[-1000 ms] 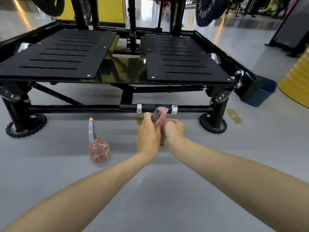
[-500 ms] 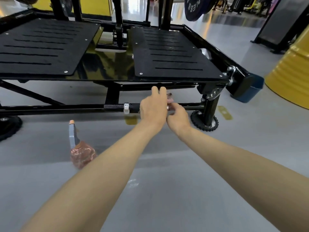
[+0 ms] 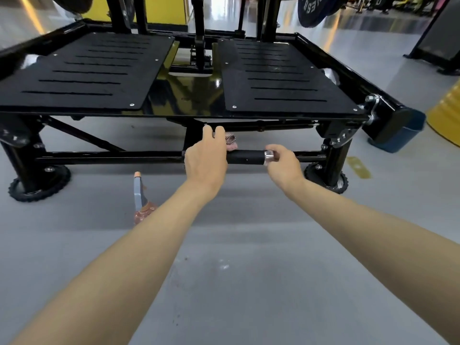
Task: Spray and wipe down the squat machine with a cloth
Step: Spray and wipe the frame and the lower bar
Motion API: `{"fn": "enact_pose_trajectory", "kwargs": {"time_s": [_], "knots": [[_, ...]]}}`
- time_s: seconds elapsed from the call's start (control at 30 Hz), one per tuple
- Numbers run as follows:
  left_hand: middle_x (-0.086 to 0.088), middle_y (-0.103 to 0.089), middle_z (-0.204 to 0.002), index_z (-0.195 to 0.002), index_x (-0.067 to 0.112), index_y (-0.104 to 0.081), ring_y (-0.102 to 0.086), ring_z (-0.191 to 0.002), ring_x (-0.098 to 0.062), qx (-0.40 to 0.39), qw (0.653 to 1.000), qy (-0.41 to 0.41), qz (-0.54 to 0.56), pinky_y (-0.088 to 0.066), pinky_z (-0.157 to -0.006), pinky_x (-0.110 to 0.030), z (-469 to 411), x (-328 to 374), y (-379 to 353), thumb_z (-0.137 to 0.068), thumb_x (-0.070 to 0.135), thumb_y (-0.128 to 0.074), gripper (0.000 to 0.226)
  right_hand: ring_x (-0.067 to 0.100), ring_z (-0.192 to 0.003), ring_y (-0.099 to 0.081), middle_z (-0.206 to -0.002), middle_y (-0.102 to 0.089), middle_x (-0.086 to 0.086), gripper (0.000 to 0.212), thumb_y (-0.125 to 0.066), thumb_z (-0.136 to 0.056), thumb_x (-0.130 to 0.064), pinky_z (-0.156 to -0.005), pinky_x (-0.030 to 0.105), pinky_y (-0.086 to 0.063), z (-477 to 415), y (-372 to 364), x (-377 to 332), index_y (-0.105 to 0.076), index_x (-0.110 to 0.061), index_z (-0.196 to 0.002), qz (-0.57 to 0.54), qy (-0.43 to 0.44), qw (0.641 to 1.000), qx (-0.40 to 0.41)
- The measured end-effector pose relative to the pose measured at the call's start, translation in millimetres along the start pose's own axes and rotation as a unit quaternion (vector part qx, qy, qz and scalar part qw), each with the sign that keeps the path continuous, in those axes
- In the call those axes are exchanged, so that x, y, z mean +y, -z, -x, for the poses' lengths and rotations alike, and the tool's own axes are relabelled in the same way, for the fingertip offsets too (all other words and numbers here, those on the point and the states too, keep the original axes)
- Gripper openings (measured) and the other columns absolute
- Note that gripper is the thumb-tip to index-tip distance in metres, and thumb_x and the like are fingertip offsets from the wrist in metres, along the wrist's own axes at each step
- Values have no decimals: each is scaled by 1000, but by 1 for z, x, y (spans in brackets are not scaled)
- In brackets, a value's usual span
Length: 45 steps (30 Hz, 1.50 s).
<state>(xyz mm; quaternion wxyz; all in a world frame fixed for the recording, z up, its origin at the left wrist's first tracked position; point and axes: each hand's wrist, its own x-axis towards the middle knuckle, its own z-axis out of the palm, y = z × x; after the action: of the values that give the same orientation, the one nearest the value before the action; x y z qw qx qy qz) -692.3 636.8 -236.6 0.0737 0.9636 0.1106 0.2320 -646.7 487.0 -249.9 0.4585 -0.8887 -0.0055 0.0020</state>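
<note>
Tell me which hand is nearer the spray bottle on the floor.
Left. The left hand grips the bar just above and right of the spray bottle; the right hand holds the bar's silver collar, farther right.

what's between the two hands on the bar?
Head view: a bare stretch of black grip lies between left hand and right hand. The cloth peeks out beside the left hand.

Both forearms (image 3: 139, 257) bare, no sleeves, each grip ungloved
</note>
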Motion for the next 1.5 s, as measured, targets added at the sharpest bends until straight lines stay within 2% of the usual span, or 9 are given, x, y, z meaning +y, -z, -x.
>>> {"fn": "enact_pose_trajectory", "kwargs": {"time_s": [0.17,0.3,0.43,0.7,0.9,1.07,1.27,1.37,1.5], "knots": [[-7,-48,-108,-107,11,-50,-48,-61,-27,67,989,96,95,-28,-53,-31,0,-3,10,-87,2,-53,22,22,-89,-49,-105,-54,4,37,-39,-96,-7,-72,25,-38,2,-1,-2,-47,-19,-130,42,1,999,-28],[-9,-50,-114,-124,9,-49,-50,-70,-20,117,988,72,66,-31,-56,-30,-11,2,14,-88,-1,-55,38,22,-89,-51,-109,-56,5,39,-42,-94,-7,-70,23,-38,-3,3,-3,-50,-21,-129,18,-15,999,-32],[-10,-46,-115,-116,5,-53,-53,-89,-24,35,998,57,-14,-32,-57,-31,-3,18,-3,-90,3,-57,27,21,-90,-53,-115,-60,5,43,-44,-91,-4,-68,23,-39,-4,7,2,-50,-22,-130,1,-6,998,-59],[-11,-45,-115,-109,6,-54,-58,-86,-34,-2,984,134,115,-26,-63,-33,7,73,-14,-99,11,-39,19,21,-99,-54,-121,-60,6,49,-37,-88,4,-74,22,-39,-8,10,7,-51,-17,-131,-31,6,997,-67],[-10,-48,-111,-109,7,-56,-55,-87,-34,-3,968,151,202,-27,-65,-33,9,103,-26,-97,14,-39,22,22,-84,-59,-94,-68,5,29,-43,-86,-3,-72,33,-50,-15,12,13,-64,-15,-103,-91,2,993,-76],[-5,-43,-99,-122,13,-54,-51,-70,-30,25,956,70,284,-36,-58,-36,29,104,-41,-92,15,-53,30,20,-77,-59,-79,-64,0,22,-47,-85,-4,-64,29,-47,-19,14,16,-63,-19,-83,-127,-31,988,-82],[-12,-46,-88,-103,6,-47,-37,-47,-23,46,982,-93,158,-20,-38,-25,34,84,-49,-57,-8,-73,54,12,-78,-60,-80,-66,-9,18,-53,-92,-35,-73,30,-53,-18,10,17,-68,-25,-88,-150,-22,985,-82],[-11,-50,-82,-94,10,-44,-44,-44,-19,79,987,-120,75,-14,-35,-19,31,71,-45,-45,-15,-71,61,15,-89,-61,-95,-68,-6,28,-45,-90,-12,-82,31,-52,-17,9,17,-67,-27,-99,-129,-14,989,-77],[-10,-52,-79,-81,9,-53,-27,-42,-16,110,988,-103,28,-13,-35,-18,29,51,-41,-45,-13,-74,47,21,-98,-61,-117,-64,3,53,-35,-83,6,-85,36,-52,-15,8,14,-61,-25,-117,-95,-31,994,-54]]}}
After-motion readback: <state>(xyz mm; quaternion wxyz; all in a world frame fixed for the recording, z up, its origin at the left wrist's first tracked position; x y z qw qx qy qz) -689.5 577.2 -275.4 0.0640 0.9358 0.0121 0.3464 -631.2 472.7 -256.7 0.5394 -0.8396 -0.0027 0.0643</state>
